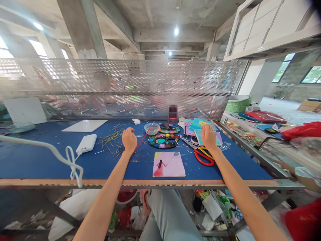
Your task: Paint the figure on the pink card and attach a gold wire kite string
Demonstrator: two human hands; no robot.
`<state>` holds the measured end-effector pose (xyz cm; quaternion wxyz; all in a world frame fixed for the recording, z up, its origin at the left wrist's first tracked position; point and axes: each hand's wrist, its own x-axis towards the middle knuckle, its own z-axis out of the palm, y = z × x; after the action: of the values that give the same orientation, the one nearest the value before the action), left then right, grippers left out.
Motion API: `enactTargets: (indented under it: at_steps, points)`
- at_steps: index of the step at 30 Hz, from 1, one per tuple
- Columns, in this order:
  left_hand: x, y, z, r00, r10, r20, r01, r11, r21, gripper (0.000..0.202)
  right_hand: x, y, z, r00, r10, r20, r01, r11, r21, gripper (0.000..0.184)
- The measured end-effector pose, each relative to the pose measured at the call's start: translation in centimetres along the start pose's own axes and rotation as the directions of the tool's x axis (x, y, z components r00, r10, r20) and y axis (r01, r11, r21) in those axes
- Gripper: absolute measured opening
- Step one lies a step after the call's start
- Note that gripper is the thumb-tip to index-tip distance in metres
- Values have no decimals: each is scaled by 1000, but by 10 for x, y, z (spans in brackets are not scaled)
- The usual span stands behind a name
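Both hands lie palm-down on the desk, fingers curled and backs up; the palms are hidden, so whether either has hold of anything cannot be told. The left hand (129,140) sits just beside a red-handled paintbrush (143,139), which lies slanted across the desk. The right hand (209,138) rests on a pale blue card (202,138), part of a fanned stack of coloured cards at upper right of the desk.

Between the hands lie two round watercolour palettes (162,141) and a small clear bowl (151,129). Red-handled scissors (203,157) lie just below the right hand. A pink paper sheet (169,164) lies nearer the person, close to the desk's wood-coloured front edge (125,182), leaving only a narrow blue strip.

Left of the left hand are scattered golden strands (110,140), then a white power bank (86,144) with its cable (50,147). A wide blue stretch shows at far left. A perforated metal screen (120,80) rises along the far edge.
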<state>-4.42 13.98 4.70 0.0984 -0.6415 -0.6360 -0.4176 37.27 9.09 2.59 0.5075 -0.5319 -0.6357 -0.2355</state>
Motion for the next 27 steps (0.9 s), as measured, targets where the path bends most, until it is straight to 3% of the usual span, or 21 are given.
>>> enactTargets:
  at_steps: [3, 8, 14, 18, 22, 27]
  points:
    - [-1, -4, -3, 999, -32, 36, 31, 999, 27, 29, 0, 9, -7, 999, -2, -52, 0, 999, -46, 37]
    - [-1, -9, -3, 974, -184, 129, 169, 979, 113, 24, -1, 25, -18, 980, -25, -196, -26, 968, -251, 39]
    - [4, -21, -2, 909, -347, 230, 312, 934, 174, 19, -6, 45, -21, 970, 53, -235, -134, 930, -343, 48]
    - [6, -31, -2, 858, -434, 276, 400, 900, 172, 33, -13, 54, -21, 965, 135, -224, -208, 916, -342, 52]
    - [5, -32, -3, 846, -460, 270, 427, 888, 171, 32, -16, 61, -20, 946, 211, -247, -286, 902, -323, 54]
    - [5, -24, -5, 879, -446, 169, 409, 887, 214, 21, -11, 64, -24, 910, 235, -341, -335, 902, -272, 54]
